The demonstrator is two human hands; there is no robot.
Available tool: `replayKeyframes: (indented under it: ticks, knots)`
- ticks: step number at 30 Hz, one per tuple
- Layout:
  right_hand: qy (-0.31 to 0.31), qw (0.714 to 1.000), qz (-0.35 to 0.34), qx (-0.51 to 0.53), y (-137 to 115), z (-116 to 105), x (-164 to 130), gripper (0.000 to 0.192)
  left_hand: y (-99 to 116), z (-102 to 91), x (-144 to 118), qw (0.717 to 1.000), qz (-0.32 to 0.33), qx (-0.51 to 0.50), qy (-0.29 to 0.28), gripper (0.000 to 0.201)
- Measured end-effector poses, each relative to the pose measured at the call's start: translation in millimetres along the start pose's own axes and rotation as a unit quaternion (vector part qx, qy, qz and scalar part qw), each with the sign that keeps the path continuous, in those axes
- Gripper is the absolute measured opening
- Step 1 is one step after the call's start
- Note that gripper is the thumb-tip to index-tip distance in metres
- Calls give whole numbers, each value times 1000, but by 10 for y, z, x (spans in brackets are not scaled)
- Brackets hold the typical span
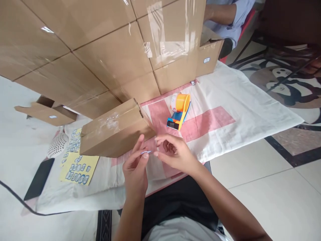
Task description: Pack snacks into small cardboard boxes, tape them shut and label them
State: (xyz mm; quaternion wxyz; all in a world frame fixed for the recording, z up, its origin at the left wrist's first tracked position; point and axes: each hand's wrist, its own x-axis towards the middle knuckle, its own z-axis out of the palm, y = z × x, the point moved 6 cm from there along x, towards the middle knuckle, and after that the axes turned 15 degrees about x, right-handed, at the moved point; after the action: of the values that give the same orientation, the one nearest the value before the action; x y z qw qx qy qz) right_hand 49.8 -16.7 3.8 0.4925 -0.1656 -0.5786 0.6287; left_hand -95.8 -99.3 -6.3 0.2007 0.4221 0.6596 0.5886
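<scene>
I hold a small, thin white-and-blue sticker label (146, 152) between my two hands, and it lies almost flat, its long axis running left to right from one set of fingers to the other. My left hand (135, 172) comes up from below with the thumb and forefinger pinched narrow on the label's left end, the other fingers (138, 143) standing straight up behind it. My right hand (175, 154) reaches in from the right, its forefinger and thumb tips closed to a narrow gap at the label's right end; I cannot tell whether they grip it or only touch its edge. The label is so small that its print is not readable. Just beyond my fingers, up and to the left, lies the long brown cardboard box (116, 132) with clear tape wrinkled on its top, tilted so that its near end points toward my hands; my left hand is the nearer of the two to it, its raised fingertips just beside the box's lower edge. The box rests on a white cloth with broad pink stripes (225, 110) spread over the floor. Left of the box, a yellow backing sheet with rows of the same small labels (77, 165) lies on the cloth, well apart from my hands, with a black phone (40, 179) beside it. Farther out, an orange and blue tape dispenser (179, 112) stands near a wall of stacked brown cartons (100, 50), and another person's sleeve (233, 16) shows at the top right.
</scene>
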Motion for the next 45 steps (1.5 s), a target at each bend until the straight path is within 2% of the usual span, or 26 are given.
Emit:
replayKeyframes:
  ticks: [1,4,7,10,13,15,18,21,23,25,27,28,30,33,38,41,45]
  knots:
    - [-8,1000,4,18,8,-3,19,18,-6,26,11,1000,-2,-6,-2,5]
    - [-17,997,-23,68,-7,6,69,7,10,83,33,1000,11,-18,-3,5]
    - [-25,995,-43,86,-30,4,117,6,53,124,45,999,34,-31,-10,7]
    - [-62,993,-63,84,-91,13,157,10,70,145,55,998,46,-47,-10,11]
    - [-80,990,-95,66,-152,40,164,9,62,172,53,997,50,-66,-2,13]
    - [-66,991,-101,52,-158,59,146,5,75,215,29,996,63,-65,-4,14]
    - [-51,994,-87,30,-169,46,133,7,107,259,-23,997,72,-42,-8,13]
    - [-83,992,-62,-70,-234,-72,287,11,122,101,0,995,65,60,40,37]
    - [-139,968,-57,-203,-278,-176,526,18,220,-159,78,967,138,179,118,54]
    - [-208,914,-64,-341,-270,-251,829,23,345,-405,184,900,250,311,176,59]
    - [-268,863,-70,-422,-198,-277,1123,27,379,-567,338,832,315,420,179,57]
    - [-290,847,-72,-440,-147,-269,1247,28,359,-628,430,814,316,458,168,57]
    - [-321,831,-72,-449,-29,-218,1419,30,306,-709,575,804,301,492,143,56]
    - [-334,832,-77,-436,134,-121,1501,29,280,-734,633,806,307,487,137,56]
    - [-302,866,-71,-393,263,-93,1437,23,284,-713,605,801,333,474,152,57]
    - [-281,884,-39,-372,289,-121,1420,21,272,-729,619,804,325,470,164,55]
    - [-285,898,12,-335,325,-118,1422,17,245,-746,630,810,312,468,168,56]
